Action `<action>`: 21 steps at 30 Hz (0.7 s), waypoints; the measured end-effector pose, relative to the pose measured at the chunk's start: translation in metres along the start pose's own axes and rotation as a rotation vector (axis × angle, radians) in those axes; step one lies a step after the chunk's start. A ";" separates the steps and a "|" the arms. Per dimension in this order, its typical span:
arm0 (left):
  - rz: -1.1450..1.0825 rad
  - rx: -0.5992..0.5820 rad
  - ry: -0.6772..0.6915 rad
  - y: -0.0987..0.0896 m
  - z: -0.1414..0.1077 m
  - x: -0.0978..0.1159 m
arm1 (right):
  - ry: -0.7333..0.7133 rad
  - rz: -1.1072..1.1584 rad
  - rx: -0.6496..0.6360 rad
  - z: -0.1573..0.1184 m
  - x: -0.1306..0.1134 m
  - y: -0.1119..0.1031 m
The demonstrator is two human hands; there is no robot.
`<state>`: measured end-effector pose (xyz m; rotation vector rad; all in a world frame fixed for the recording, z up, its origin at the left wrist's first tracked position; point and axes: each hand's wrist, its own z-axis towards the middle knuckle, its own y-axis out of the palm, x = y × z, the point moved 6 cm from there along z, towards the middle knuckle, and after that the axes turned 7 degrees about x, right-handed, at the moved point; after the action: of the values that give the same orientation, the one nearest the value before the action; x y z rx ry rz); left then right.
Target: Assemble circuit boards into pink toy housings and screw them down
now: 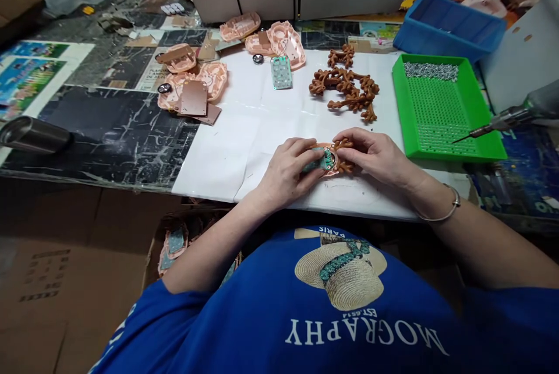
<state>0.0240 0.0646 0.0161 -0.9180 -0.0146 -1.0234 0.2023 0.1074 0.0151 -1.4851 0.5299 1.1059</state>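
Note:
Near the front edge of the white sheet lies a pink plastic shell (334, 171) with a green circuit board (327, 158) on it. My left hand (290, 169) has its fingers closed round the board and the shell's left side. At the shell's right end, brown antler-shaped pieces (346, 165) stick out. The thumb and fingers of my right hand (373, 155) pinch the upper brown piece. More brown antler pieces (349, 88) lie in a loose pile beyond my hands. Another green board (281, 73) rests on the sheet, joined to pink shells (290, 48) behind it.
On the right stands a green tray (454, 109) of screws, with a blue bin (449, 27) behind it. An electric screwdriver (502, 120) points over the tray. Pink shells with boards (192, 91) sit at left, and a metal cup (35, 134) lies further left.

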 end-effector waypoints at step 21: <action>0.046 -0.018 0.020 0.002 -0.001 0.001 | 0.148 -0.165 -0.070 0.012 -0.002 0.001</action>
<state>0.0255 0.0641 0.0149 -0.9209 0.0326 -0.9911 0.1965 0.1181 0.0171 -1.6502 0.4651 0.8983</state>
